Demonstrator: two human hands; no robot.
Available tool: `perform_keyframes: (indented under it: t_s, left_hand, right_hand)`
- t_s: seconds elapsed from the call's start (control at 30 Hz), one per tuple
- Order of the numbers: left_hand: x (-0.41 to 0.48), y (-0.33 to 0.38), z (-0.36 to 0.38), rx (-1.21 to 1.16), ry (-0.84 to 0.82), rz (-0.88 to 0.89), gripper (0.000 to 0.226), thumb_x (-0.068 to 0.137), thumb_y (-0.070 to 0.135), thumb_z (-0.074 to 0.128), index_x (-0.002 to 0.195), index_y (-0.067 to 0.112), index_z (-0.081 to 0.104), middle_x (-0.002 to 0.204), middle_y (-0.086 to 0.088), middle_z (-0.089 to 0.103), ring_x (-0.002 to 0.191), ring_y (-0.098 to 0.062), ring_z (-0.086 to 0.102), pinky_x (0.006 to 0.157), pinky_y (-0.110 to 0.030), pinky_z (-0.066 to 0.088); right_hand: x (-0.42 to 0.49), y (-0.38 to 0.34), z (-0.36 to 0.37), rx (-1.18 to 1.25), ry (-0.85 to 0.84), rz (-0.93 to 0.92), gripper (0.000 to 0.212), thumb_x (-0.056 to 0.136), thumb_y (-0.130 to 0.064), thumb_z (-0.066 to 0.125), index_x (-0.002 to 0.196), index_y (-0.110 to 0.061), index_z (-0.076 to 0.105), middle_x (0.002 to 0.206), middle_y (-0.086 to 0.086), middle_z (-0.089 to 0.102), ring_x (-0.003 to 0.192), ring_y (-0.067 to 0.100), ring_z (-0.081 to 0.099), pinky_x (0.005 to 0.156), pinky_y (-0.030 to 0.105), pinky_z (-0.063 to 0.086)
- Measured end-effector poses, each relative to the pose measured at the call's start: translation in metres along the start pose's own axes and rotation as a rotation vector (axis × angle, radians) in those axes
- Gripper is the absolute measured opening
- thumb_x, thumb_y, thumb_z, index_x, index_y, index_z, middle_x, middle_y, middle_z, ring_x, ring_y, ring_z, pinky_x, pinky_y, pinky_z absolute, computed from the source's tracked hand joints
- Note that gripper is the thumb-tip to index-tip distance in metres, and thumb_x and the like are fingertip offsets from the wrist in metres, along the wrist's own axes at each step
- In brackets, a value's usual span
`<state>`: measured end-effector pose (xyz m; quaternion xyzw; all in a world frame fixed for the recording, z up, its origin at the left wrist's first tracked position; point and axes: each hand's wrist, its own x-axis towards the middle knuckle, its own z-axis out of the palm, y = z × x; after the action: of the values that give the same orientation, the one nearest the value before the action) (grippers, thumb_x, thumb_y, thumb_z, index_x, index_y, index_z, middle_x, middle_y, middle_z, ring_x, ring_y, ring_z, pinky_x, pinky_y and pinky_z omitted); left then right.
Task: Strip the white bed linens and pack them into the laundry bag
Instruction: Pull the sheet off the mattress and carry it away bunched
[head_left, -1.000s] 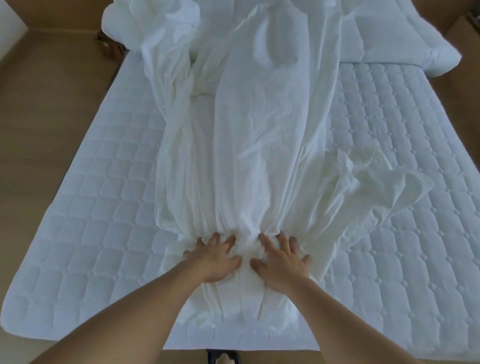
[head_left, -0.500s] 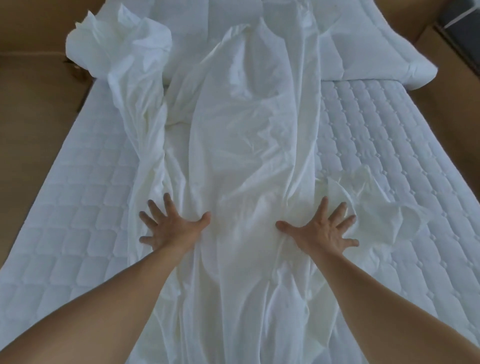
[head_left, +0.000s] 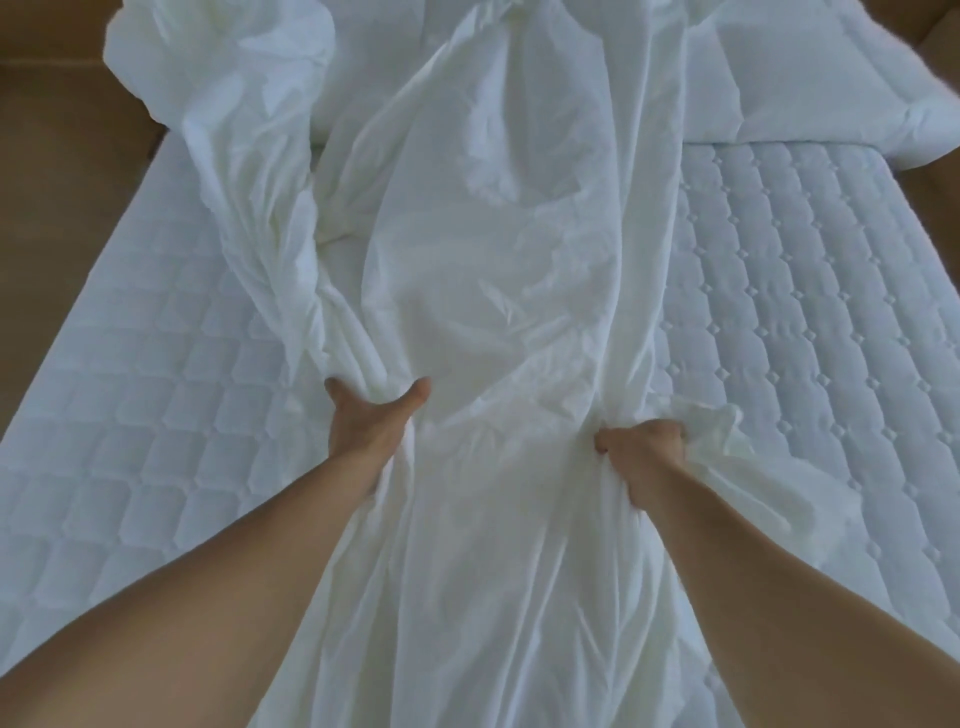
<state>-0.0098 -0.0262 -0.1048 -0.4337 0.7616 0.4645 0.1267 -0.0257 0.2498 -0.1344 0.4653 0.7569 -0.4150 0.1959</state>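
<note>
A loose white bed sheet (head_left: 488, 249) lies bunched in a long strip down the middle of the quilted mattress (head_left: 156, 415). My left hand (head_left: 371, 415) grips a fold on the sheet's left side, its fingers buried in the cloth and the thumb showing. My right hand (head_left: 641, 449) is fisted around a gather on the sheet's right side. The near end of the sheet runs down between my forearms, out of the bottom of the view. No laundry bag is in view.
A white pillow or folded duvet (head_left: 810, 73) lies at the head of the bed, upper right. Wooden floor (head_left: 57, 171) shows along the left side and at the top right corner.
Half a second ago both hands lay flat and spread on the sheet. Now their fingers have curled in and each has gathered a handful of cloth, pulling the sheet into tighter folds.
</note>
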Motion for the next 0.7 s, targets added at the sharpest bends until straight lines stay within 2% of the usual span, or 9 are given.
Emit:
perform_keyframes:
  t_s: [0.03,0.07,0.13,0.17,0.23,0.37,0.5,0.6,0.7]
  left_hand:
    - [-0.004,0.008,0.001,-0.034,-0.037,0.001,0.123,0.072,0.063,0.077,0.16,0.021,0.001,0.162,-0.006,0.027,0.141,-0.032,0.039,0.112,-0.046,0.037]
    - [-0.009,0.018,0.001,-0.059,-0.074,0.003,0.112,0.075,0.054,0.079,0.158,0.016,0.014,0.157,-0.008,0.036,0.137,-0.032,0.045,0.11,-0.046,0.041]
    - [-0.021,0.042,-0.004,-0.081,-0.147,0.054,0.069,0.08,0.032,0.078,0.138,0.007,0.051,0.132,-0.014,0.061,0.113,-0.035,0.063,0.099,-0.049,0.052]
    - [-0.029,0.056,-0.01,-0.104,-0.167,0.1,0.048,0.081,0.022,0.075,0.125,0.006,0.061,0.117,-0.016,0.068,0.101,-0.035,0.067,0.094,-0.052,0.055]
    - [-0.048,0.087,-0.025,-0.172,-0.168,0.218,0.027,0.081,0.011,0.069,0.108,0.007,0.069,0.102,-0.016,0.072,0.094,-0.035,0.069,0.091,-0.053,0.056]
    - [-0.096,0.128,-0.068,-0.314,-0.12,0.444,0.02,0.075,0.013,0.065,0.094,0.019,0.069,0.095,-0.006,0.072,0.091,-0.027,0.069,0.086,-0.048,0.057]
    - [-0.151,0.107,-0.109,-0.424,-0.1,0.515,0.022,0.069,0.019,0.063,0.089,0.027,0.068,0.086,0.003,0.073,0.085,-0.02,0.071,0.082,-0.047,0.059]
    - [-0.193,0.051,-0.129,-0.442,-0.111,0.493,0.024,0.072,0.018,0.063,0.093,0.03,0.069,0.085,0.008,0.074,0.08,-0.013,0.072,0.077,-0.043,0.06]
    - [-0.235,-0.019,-0.142,-0.385,-0.127,0.457,0.02,0.07,0.023,0.062,0.087,0.032,0.069,0.08,0.015,0.073,0.07,-0.002,0.069,0.064,-0.027,0.053]
  right_hand:
    - [-0.008,-0.009,0.002,0.096,-0.047,-0.013,0.044,0.066,-0.012,0.08,0.104,-0.002,0.06,0.102,0.017,0.068,0.076,0.029,0.065,0.058,0.033,0.054]
    - [-0.02,-0.019,0.005,0.162,-0.105,-0.047,0.026,0.065,-0.01,0.077,0.085,-0.006,0.062,0.087,0.014,0.069,0.067,0.027,0.064,0.054,0.028,0.051]
    - [-0.05,-0.043,0.011,0.266,-0.199,-0.196,0.016,0.065,-0.009,0.073,0.078,-0.014,0.063,0.074,0.006,0.068,0.063,0.023,0.064,0.052,0.025,0.048]
    - [-0.068,-0.057,0.012,0.316,-0.239,-0.289,0.015,0.066,-0.01,0.07,0.078,-0.017,0.065,0.071,0.002,0.069,0.064,0.021,0.065,0.054,0.027,0.051]
    - [-0.104,-0.083,0.01,0.396,-0.308,-0.449,0.018,0.065,-0.013,0.065,0.08,-0.022,0.068,0.068,-0.006,0.071,0.065,0.018,0.067,0.061,0.032,0.057]
    - [-0.178,-0.112,-0.005,0.448,-0.344,-0.754,0.022,0.074,-0.017,0.061,0.086,-0.035,0.067,0.078,-0.008,0.073,0.073,0.018,0.07,0.073,0.043,0.061]
    - [-0.246,-0.084,-0.018,0.512,-0.366,-0.85,0.015,0.084,-0.029,0.062,0.096,-0.038,0.064,0.093,-0.008,0.074,0.088,0.017,0.072,0.084,0.048,0.059]
    - [-0.288,-0.022,-0.023,0.54,-0.352,-0.825,0.019,0.085,-0.044,0.064,0.102,-0.037,0.065,0.101,-0.012,0.073,0.094,0.007,0.07,0.085,0.034,0.058]
    - [-0.326,0.054,-0.023,0.59,-0.271,-0.765,0.033,0.083,-0.051,0.068,0.11,-0.032,0.068,0.103,-0.016,0.075,0.095,0.0,0.07,0.077,0.017,0.056]
